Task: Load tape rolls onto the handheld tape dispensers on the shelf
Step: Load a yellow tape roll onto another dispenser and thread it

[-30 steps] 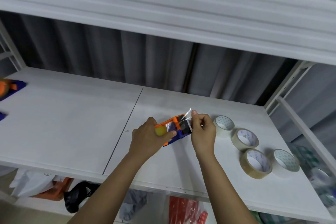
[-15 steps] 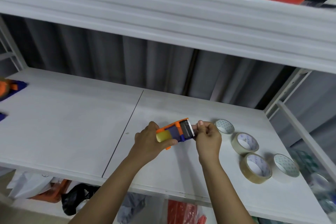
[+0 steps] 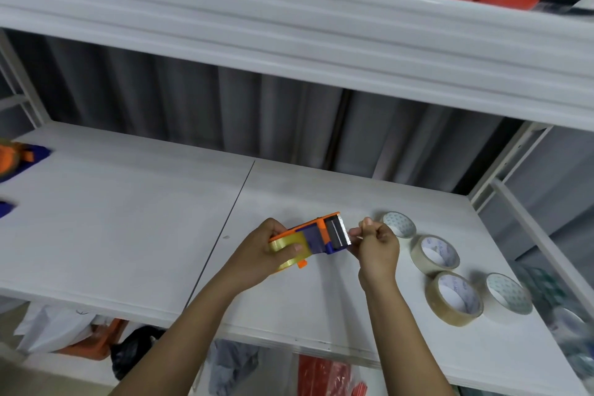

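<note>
An orange and blue handheld tape dispenser [image 3: 321,233] hangs just above the white shelf [image 3: 128,235]. My left hand [image 3: 257,251] grips it around the clear yellowish tape roll [image 3: 287,249] mounted on it. My right hand [image 3: 377,244] pinches the tape's free end right at the serrated blade end of the dispenser. Several loose tape rolls lie on the shelf to the right: a white one [image 3: 398,223], a beige one [image 3: 435,254], a brown one [image 3: 453,297] and another white one [image 3: 508,297].
Another orange and blue dispenser [image 3: 16,159] lies at the far left edge of the shelf. An upper shelf [image 3: 289,26] carries red dishes and clutter. White frame posts [image 3: 501,170] stand at the right. Bags and red packets sit below.
The dispenser has swung flatter, with its blade end now pointing right. My right hand moved right and lower; the raised strip of tape it held up is now down at the blade.
</note>
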Available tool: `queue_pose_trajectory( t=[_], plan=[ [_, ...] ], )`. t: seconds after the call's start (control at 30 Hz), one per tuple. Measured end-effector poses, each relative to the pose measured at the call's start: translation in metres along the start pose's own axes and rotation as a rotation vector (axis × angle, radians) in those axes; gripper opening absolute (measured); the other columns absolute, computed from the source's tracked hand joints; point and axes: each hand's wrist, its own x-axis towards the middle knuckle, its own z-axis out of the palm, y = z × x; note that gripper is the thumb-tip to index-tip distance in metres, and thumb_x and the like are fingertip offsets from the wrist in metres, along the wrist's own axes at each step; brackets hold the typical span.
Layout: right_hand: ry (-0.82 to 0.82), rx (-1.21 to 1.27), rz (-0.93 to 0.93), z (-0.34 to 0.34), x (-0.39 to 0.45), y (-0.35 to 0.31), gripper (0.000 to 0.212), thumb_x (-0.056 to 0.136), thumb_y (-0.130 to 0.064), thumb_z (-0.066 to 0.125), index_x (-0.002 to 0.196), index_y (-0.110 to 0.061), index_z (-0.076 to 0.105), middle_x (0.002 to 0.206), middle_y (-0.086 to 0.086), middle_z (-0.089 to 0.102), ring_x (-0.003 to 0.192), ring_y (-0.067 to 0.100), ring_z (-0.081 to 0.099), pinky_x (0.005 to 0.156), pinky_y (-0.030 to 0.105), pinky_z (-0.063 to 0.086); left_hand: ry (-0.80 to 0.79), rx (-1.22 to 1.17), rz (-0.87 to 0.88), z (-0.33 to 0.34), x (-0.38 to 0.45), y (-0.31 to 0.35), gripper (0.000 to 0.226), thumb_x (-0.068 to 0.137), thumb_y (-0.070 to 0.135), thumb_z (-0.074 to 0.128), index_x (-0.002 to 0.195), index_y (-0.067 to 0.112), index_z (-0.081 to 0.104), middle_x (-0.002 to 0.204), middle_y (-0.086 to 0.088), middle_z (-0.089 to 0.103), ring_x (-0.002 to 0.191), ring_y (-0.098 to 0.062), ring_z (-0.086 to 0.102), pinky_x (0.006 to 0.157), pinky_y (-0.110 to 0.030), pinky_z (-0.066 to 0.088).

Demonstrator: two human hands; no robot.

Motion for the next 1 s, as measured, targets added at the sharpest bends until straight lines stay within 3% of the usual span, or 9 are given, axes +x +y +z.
queue_pose_trajectory(
  t=[0.13,0.23,0.3,0.37,0.47,0.6,0.8,0.9,1.0],
  plan=[
    [-0.1,0.005,-0.006,-0.002,-0.002,-0.005,0.023,0.1,-0.014,0.044,0.079,-0.012,0.054,0.064,0.002,0.058,0.053,0.011,0.059,0.055,0.025,0.052,-0.042,-0.01,-0.001,-0.006,0.002,-0.006,0.016,0.087,0.035,0.064,0.087,0.028,0.049,0.087,0.005,0.058,0.074,-0.007,0.056,0.058,-0.02,0.043],
    [-0.171,0.008,-0.053,-0.002,-0.009,-0.005,0.025,0.099,-0.015,0.047,0.076,-0.01,0.056,0.058,-0.002,0.065,0.055,0.01,0.066,0.052,0.019,0.053,-0.088,0.119,-0.029,-0.008,0.003,-0.015,0.015,0.091,0.038,0.057,0.101,0.028,0.05,0.102,0.005,0.059,0.092,-0.013,0.058,0.077,-0.03,0.049],
    [-0.188,-0.019,-0.088,0.001,-0.012,0.0,0.025,0.098,-0.016,0.049,0.075,-0.009,0.057,0.062,0.001,0.066,0.062,0.018,0.066,0.056,0.021,0.055,-0.119,0.119,-0.017,-0.004,0.004,-0.018,0.025,0.093,0.027,0.056,0.116,0.026,0.046,0.119,0.0,0.054,0.108,-0.017,0.054,0.093,-0.039,0.047],
    [-0.195,-0.066,-0.124,0.004,-0.016,0.007,0.023,0.097,-0.017,0.051,0.075,-0.012,0.058,0.071,0.008,0.066,0.068,0.022,0.064,0.061,0.026,0.055,-0.171,0.063,0.02,0.004,0.003,-0.013,0.047,0.087,0.019,0.061,0.125,0.033,0.037,0.133,0.002,0.043,0.121,-0.013,0.045,0.1,-0.035,0.042],
    [-0.219,-0.077,-0.141,0.007,-0.019,0.016,0.025,0.097,-0.018,0.052,0.073,-0.014,0.059,0.072,0.007,0.066,0.071,0.026,0.065,0.068,0.034,0.057,-0.189,0.071,0.096,0.02,0.002,0.001,0.071,0.07,0.034,0.074,0.124,0.046,0.03,0.131,0.013,0.037,0.118,-0.005,0.042,0.095,-0.022,0.038],
    [-0.215,-0.077,-0.112,0.005,-0.02,0.016,0.025,0.096,-0.018,0.052,0.074,-0.009,0.06,0.073,0.013,0.066,0.071,0.026,0.066,0.065,0.03,0.057,-0.067,0.133,0.112,0.03,0.006,0.005,0.068,0.072,0.041,0.076,0.127,0.034,0.037,0.123,0.014,0.043,0.11,-0.007,0.048,0.089,-0.02,0.039],
    [-0.211,-0.023,0.226,-0.005,-0.016,0.015,0.007,0.09,-0.019,0.062,0.089,-0.012,0.063,0.083,0.0,0.064,0.056,0.015,0.058,0.05,0.021,0.047,-0.004,0.182,0.139,0.033,0.0,0.001,0.063,0.074,0.044,0.073,0.127,0.034,0.039,0.12,0.02,0.046,0.109,-0.003,0.047,0.09,-0.024,0.04],
    [-0.204,-0.009,0.36,-0.01,-0.012,0.02,0.022,0.084,-0.022,0.069,0.103,-0.014,0.061,0.086,0.001,0.059,0.058,0.014,0.045,0.049,0.021,0.04,-0.017,0.19,0.144,0.032,0.0,0.001,0.064,0.074,0.044,0.073,0.128,0.033,0.038,0.121,0.019,0.047,0.109,-0.004,0.047,0.089,-0.023,0.04],
    [-0.173,0.117,0.463,-0.014,-0.008,0.02,0.01,0.091,-0.014,0.055,0.098,-0.011,0.061,0.08,0.004,0.056,0.055,0.015,0.041,0.038,0.017,0.035,-0.034,0.184,0.13,0.033,0.0,0.0,0.064,0.075,0.043,0.073,0.127,0.033,0.038,0.12,0.017,0.047,0.109,-0.006,0.048,0.087,-0.022,0.04]
  ],
)
